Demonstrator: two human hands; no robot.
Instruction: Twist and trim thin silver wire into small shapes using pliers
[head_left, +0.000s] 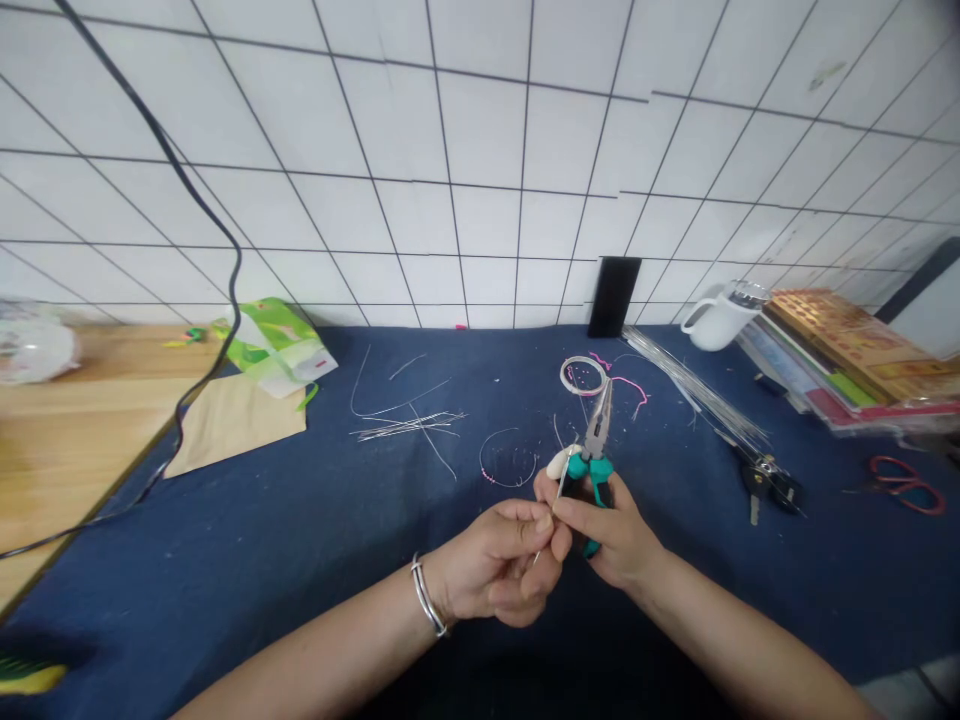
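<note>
My left hand [514, 565], with a silver bangle on its wrist, is closed in a pinch on a thin metal wire [562, 482]. Close against it, my right hand [626, 530] wraps round a pair of pliers [598, 430] with teal and black handles, jaws pointing away from me. Its thumb also presses at the wire, and a white cover [564, 460] sits on one fingertip. Just beyond the hands lies a curved wire with pink beads [489, 476]. A coil of wire [564, 378] rests past the plier tips, beside a pink beaded strand [634, 384].
Loose wires [409, 427] lie left of centre; a long wire bundle [697, 390] lies right. Keys [756, 490], red-handled scissors [907, 487], a white mug [721, 318] and stacked books [862, 345] stand farther right. A green packet [274, 335] and black cable [225, 310] are at left.
</note>
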